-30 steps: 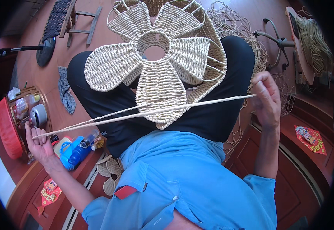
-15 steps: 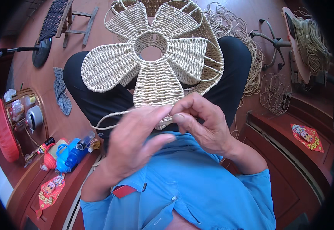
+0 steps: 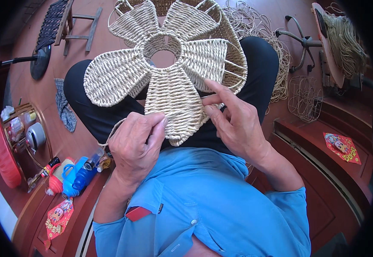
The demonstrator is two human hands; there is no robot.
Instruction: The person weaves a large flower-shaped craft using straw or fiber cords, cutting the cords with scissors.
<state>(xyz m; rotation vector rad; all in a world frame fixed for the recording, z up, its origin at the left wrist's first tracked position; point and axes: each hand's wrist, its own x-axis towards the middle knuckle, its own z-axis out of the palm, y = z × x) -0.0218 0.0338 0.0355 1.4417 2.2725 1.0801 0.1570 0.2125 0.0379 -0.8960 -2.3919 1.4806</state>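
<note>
A woven flower-shaped piece of pale twisted cord (image 3: 173, 92) lies across my lap, with broad petals around a round central hole. My left hand (image 3: 137, 139) is closed in a pinch at the left edge of the nearest petal. A loose length of cord (image 3: 113, 130) runs up behind that hand into its grip; the pinched end itself is hidden. On the petal's other side, my right hand (image 3: 240, 122) has its fingers apart. Its index finger stretches toward the neighbouring petal, and the thumb lies close to the near petal's right edge.
A heap of loose cord (image 3: 276, 64) lies on the floor at the far right, near a wheeled chair base (image 3: 304, 43). Blue bottles (image 3: 83, 177) stand at the left beside a round rack (image 3: 26, 141). A wooden stool (image 3: 79, 28) is at the far left.
My hands have drawn apart from the petal's near tip, the left down its left edge, the right to its right edge. The woven piece has shifted slightly left, uncovering the near petal.
</note>
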